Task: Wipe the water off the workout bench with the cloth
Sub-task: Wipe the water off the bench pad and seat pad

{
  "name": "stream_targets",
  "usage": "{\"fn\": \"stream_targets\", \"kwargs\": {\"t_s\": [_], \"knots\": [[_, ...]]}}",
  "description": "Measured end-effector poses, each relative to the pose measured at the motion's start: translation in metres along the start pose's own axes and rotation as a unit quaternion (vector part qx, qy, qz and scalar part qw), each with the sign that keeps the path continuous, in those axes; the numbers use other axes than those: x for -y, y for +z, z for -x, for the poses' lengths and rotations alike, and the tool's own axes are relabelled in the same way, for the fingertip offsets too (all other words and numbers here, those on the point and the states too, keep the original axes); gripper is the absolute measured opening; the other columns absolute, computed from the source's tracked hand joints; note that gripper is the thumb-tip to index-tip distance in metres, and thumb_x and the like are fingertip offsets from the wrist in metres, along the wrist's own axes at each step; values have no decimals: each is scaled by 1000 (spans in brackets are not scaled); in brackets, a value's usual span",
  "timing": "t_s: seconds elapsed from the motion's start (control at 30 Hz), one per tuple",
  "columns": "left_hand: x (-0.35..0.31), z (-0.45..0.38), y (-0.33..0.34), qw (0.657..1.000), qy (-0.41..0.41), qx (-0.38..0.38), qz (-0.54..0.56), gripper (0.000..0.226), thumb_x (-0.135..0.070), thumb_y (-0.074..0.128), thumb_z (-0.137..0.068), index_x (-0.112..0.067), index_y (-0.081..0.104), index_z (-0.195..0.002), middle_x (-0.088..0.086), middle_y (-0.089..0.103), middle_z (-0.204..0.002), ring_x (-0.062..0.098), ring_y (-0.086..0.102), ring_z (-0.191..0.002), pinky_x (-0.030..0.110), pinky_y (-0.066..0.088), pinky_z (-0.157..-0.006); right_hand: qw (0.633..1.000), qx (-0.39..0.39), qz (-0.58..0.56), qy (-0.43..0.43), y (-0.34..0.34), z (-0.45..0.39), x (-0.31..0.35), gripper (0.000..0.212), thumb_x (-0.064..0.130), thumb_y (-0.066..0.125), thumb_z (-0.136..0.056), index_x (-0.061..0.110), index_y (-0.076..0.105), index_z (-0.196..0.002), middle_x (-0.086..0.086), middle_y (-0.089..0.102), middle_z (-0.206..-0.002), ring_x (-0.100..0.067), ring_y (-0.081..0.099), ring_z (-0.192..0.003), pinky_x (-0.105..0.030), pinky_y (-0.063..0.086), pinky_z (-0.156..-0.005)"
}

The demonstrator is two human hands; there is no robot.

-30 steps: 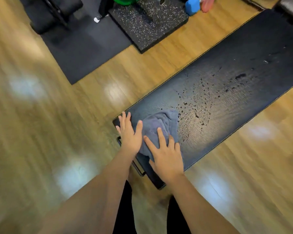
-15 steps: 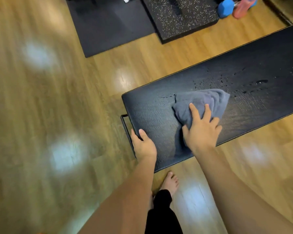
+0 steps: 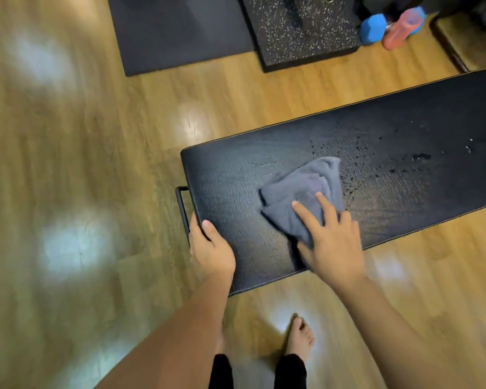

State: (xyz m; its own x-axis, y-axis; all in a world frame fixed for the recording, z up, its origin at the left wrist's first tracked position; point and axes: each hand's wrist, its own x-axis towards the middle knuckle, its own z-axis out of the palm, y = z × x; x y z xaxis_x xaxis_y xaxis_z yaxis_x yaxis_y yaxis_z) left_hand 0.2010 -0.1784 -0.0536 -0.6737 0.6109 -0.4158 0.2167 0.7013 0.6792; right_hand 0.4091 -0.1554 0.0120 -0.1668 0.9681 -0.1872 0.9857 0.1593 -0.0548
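Observation:
A long black padded workout bench (image 3: 404, 130) runs from the middle of the view to the right edge. A crumpled grey cloth (image 3: 300, 189) lies on its near half. My right hand (image 3: 330, 237) presses flat on the cloth's near corner, fingers spread over it. My left hand (image 3: 208, 245) grips the bench's left front corner, thumb on top of the pad. Water droplets (image 3: 351, 153) and a small puddle (image 3: 421, 156) sit on the pad to the right of the cloth. The pad left of the cloth looks smeared and dull.
A black metal bar (image 3: 181, 203) sticks out at the bench's left end. Dark floor mats (image 3: 180, 32) and a speckled rubber block (image 3: 306, 29) lie beyond on the wooden floor. A blue dumbbell (image 3: 372, 28) and a pink bottle (image 3: 401, 28) lie at top right. My bare feet (image 3: 299, 338) stand below the bench.
My right hand has pushed the cloth from the bench's left end rightward along the pad. My left hand left the cloth and took hold of the bench's corner.

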Motion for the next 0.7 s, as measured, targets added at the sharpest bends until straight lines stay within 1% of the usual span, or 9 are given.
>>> {"fn": "stream_targets", "kwargs": {"t_s": [0.13,0.2,0.27,0.33,0.4,0.5,0.53,0.6,0.7], "knots": [[2,-2,3,1000,5,-25,-10,48,-42,29,-104,-27,42,-148,3,52,-147,31,49,-131,40,36,-107,979,-22,-33,199,-10,-52,-43,70,36,66,-83,38,36,-146,-15,30,-154,-45,43,-108,-55,40,-90],[0,-1,4,999,11,-37,-22,48,-41,30,-104,-25,44,-147,4,54,-145,32,50,-130,39,37,-105,969,-40,-40,242,-10,-73,-31,68,37,62,-86,39,32,-147,-15,28,-155,-44,40,-113,-54,36,-93],[-3,0,4,999,0,-33,-34,49,-42,29,-104,-26,43,-147,4,54,-145,32,50,-130,40,37,-105,970,-51,-35,237,-9,-83,-4,70,37,62,-85,40,31,-147,-13,25,-157,-42,40,-114,-51,35,-92],[-3,2,3,999,-14,-29,-42,49,-44,27,-104,-27,42,-148,3,53,-146,32,49,-130,41,37,-105,983,-52,-14,174,-8,-84,33,74,42,63,-83,42,28,-148,-11,21,-160,-40,41,-115,-49,35,-92],[-3,1,3,998,-19,-33,-49,50,-45,27,-104,-27,42,-148,4,54,-145,33,50,-129,41,38,-103,997,-42,-14,69,-2,-80,81,76,47,62,-84,42,24,-149,-11,17,-162,-39,40,-117,-49,35,-92],[-2,-1,4,1000,-11,-18,23,55,-50,35,-98,-21,49,-142,5,60,-136,23,56,-120,31,40,-95,995,-21,-56,-84,11,-60,136,66,56,61,-83,41,38,-143,-14,29,-158,-37,44,-109,-51,35,-90],[-1,-3,4,998,-22,-4,59,52,-48,40,-96,-19,52,-138,5,63,-130,21,58,-115,31,42,-94,991,-11,-59,-117,13,-55,142,60,58,59,-84,41,44,-139,-13,35,-155,-36,46,-103,-49,35,-87],[2,-3,6,999,-20,4,37,40,-41,46,-96,-19,56,-128,9,67,-120,29,63,-112,39,49,-92,986,-7,-56,-154,13,-54,130,54,57,55,-86,42,47,-137,-11,39,-153,-33,48,-96,-45,37,-81],[2,2,6,999,3,-49,-14,61,-55,23,-94,-26,49,-141,6,61,-136,31,55,-124,43,41,-103,984,4,-37,-176,6,-64,81,71,46,69,-77,42,41,-143,-11,35,-156,-34,47,-98,-44,39,-79]]}}
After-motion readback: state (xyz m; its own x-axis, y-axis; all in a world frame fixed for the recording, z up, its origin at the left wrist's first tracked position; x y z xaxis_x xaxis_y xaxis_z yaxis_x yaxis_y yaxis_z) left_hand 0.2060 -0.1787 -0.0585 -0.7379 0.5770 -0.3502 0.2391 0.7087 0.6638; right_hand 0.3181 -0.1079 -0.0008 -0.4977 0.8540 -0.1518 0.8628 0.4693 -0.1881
